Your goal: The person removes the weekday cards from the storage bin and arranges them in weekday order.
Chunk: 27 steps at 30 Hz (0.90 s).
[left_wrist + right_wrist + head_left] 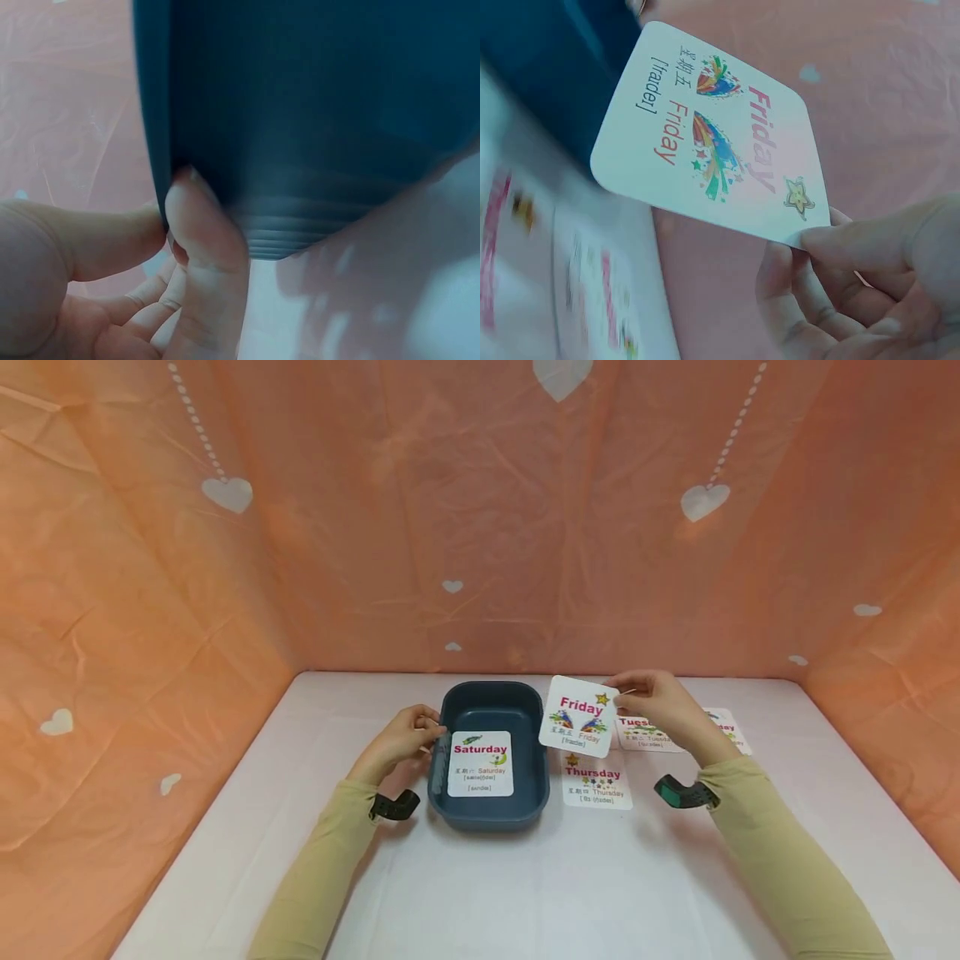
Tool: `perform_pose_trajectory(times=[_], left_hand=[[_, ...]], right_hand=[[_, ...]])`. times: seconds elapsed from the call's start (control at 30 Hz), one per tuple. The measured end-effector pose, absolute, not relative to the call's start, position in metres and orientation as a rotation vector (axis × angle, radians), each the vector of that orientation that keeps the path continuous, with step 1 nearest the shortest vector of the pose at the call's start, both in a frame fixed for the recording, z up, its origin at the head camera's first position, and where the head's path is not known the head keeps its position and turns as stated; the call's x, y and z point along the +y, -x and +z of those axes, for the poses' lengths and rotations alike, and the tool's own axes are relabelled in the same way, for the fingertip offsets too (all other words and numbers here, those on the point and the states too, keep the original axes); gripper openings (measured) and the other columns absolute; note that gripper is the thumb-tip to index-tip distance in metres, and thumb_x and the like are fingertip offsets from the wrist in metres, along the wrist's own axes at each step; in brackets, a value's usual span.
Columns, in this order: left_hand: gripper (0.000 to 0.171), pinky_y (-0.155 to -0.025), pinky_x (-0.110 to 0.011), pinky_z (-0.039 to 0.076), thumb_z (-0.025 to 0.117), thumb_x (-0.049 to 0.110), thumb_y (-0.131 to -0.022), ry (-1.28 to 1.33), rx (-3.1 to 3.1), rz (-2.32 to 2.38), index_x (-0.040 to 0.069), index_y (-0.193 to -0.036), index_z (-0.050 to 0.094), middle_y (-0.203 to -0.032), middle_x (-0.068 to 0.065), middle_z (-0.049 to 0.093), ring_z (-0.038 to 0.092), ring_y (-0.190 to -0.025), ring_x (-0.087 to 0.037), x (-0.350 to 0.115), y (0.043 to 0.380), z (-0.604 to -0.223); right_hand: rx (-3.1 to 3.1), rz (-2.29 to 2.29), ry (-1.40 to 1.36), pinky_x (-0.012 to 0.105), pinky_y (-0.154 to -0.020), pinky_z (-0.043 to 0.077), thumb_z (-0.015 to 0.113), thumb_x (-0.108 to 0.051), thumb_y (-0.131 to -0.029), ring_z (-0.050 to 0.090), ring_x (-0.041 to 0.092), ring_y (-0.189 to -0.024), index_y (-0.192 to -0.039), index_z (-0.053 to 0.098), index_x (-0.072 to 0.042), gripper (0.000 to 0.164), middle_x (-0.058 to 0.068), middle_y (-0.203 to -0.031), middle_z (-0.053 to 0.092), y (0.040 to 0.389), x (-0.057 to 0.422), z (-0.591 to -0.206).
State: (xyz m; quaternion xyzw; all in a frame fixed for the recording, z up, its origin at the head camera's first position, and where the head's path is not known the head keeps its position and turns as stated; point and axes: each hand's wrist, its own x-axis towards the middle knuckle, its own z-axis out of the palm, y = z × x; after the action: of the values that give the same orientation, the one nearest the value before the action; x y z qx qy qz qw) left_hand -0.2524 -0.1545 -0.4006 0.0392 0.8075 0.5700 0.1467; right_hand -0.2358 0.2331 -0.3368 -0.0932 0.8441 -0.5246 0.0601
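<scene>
My left hand [399,742] pinches the left rim of a dark blue plastic bin [489,820]; in the left wrist view the thumb and a finger meet on either side of the rim. A white Saturday card [480,783] lies face up inside the bin. My right hand [663,706] pinches the star corner of a Friday flashcard [577,717], tilted beside the bin's right rim. In the right wrist view, this Friday card [682,150] shows its printed face, with the thumb on its edge. Below it on the table is a Thursday card [597,787], its top overlapped in the head view.
A Tuesday card [651,739] lies behind the right forearm, partly covered. Farther right, another card [731,727] pokes out from behind the right hand. The white table [450,893] backs onto an orange curtain [487,527] with white hearts.
</scene>
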Motion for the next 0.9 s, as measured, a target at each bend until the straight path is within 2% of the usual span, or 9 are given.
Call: perform_pose_trajectory(times=[0.23, 0.4, 0.67, 0.9], left_hand=[[0.030, -0.057, -0.030, 0.050, 0.059, 0.007, -0.095, -0.111, 2.331, 1.635, -0.007, -0.119, 0.046, -0.084, -0.012, 0.056, 0.056, -0.065, -0.017, -0.156, 0.250, -0.399], [0.031, -0.058, -0.030, 0.050, 0.058, 0.008, -0.095, -0.124, 2.323, 1.636, -0.008, -0.119, 0.045, -0.091, -0.017, 0.058, 0.057, -0.066, -0.017, -0.156, 0.247, -0.401], [0.028, -0.058, -0.030, 0.050, 0.057, 0.008, -0.095, -0.121, 2.343, 1.618, -0.006, -0.117, 0.047, -0.093, -0.017, 0.059, 0.056, -0.067, -0.018, -0.155, 0.248, -0.398], [0.027, -0.059, -0.031, 0.050, 0.058, 0.008, -0.095, -0.117, 2.350, 1.611, -0.006, -0.116, 0.047, -0.091, -0.015, 0.059, 0.057, -0.067, -0.017, -0.154, 0.249, -0.397]], right_hand=[[2.616, -1.441, 0.230, 0.031, -0.080, 0.053, 0.055, 0.000, -0.093, 0.063, 0.015, -0.090, -0.126, 0.053, 0.010, 0.035, 0.026, -0.115, 0.060, 0.226, 0.277, -0.349], [2.571, -1.359, 0.151, 0.034, -0.079, 0.053, 0.056, -0.002, -0.094, 0.060, 0.014, -0.089, -0.127, 0.051, 0.012, 0.036, 0.023, -0.114, 0.060, 0.221, 0.300, -0.363], [2.561, -1.293, 0.091, 0.033, -0.076, 0.054, 0.054, 0.001, -0.093, 0.058, 0.022, -0.094, -0.123, 0.053, 0.015, 0.033, 0.028, -0.119, 0.053, 0.212, 0.328, -0.384], [2.558, -1.206, 0.068, 0.028, -0.070, 0.051, 0.058, -0.002, -0.092, 0.058, 0.020, -0.086, -0.118, 0.059, 0.012, 0.030, 0.017, -0.105, 0.063, 0.209, 0.342, -0.395]])
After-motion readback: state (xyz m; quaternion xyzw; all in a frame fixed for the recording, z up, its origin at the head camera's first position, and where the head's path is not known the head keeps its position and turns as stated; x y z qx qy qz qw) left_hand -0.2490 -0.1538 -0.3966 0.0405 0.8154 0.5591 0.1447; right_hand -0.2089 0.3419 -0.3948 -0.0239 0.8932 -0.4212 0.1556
